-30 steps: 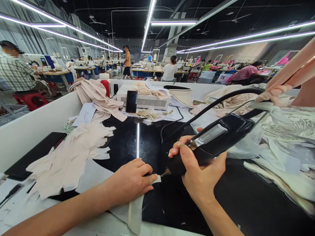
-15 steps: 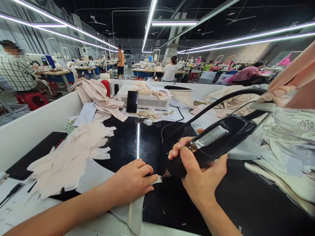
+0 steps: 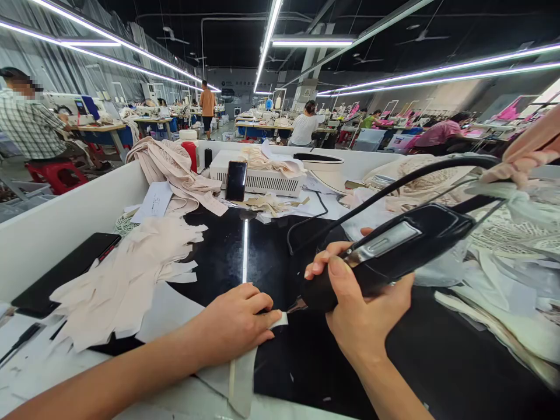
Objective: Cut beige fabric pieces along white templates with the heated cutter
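Note:
My right hand [image 3: 367, 309] is wrapped round a black corded hand tool [image 3: 394, 251] with a silver lever along its top. A flat, narrow metal tip [image 3: 298, 304] points left from the tool, just above the end of a small pale fabric strip [image 3: 283, 319]. I cannot tell if tip and strip touch. The fingers of my left hand [image 3: 240, 318] are bunched together and press that strip onto the black work surface [image 3: 315, 361]. Below this hand, a larger pale grey fabric piece [image 3: 242, 379] hangs over the front edge; my hand and forearm hide part of it.
Pale fabric pieces [image 3: 118, 280] lie in a heap at left, beside a black flat case [image 3: 61, 274]. Behind stand a phone [image 3: 236, 181] and a white vented box [image 3: 271, 175]. A black cable [image 3: 363, 201] arches right to a pink cloth tie [image 3: 525, 157]. Lace fabrics [image 3: 516, 233] crowd the right.
My right hand and the tool have shifted a little to the right, and the metal tip has drawn slightly up from the strip's end. My left hand stays in place.

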Available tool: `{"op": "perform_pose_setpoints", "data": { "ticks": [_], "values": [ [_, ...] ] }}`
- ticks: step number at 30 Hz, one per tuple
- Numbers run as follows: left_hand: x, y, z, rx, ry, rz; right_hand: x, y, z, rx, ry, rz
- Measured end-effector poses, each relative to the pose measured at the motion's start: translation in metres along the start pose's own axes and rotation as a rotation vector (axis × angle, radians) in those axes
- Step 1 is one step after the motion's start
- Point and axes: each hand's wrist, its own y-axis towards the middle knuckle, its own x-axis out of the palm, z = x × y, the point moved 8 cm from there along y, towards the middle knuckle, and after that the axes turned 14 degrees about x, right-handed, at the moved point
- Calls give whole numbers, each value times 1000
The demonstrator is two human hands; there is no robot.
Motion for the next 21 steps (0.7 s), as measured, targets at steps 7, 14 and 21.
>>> {"op": "perform_pose_setpoints", "data": {
  "ticks": [7,14,21],
  "values": [
    [-1,0,0,-1,-5,-12,0,-1,0,-14,-15,5],
    [0,0,0,-3,-2,-3,3,-2,-2,-10,0,-11],
    [1,-1,-1,-6,-16,-14,6,0,-1,-6,-14,-11]
  ]
}}
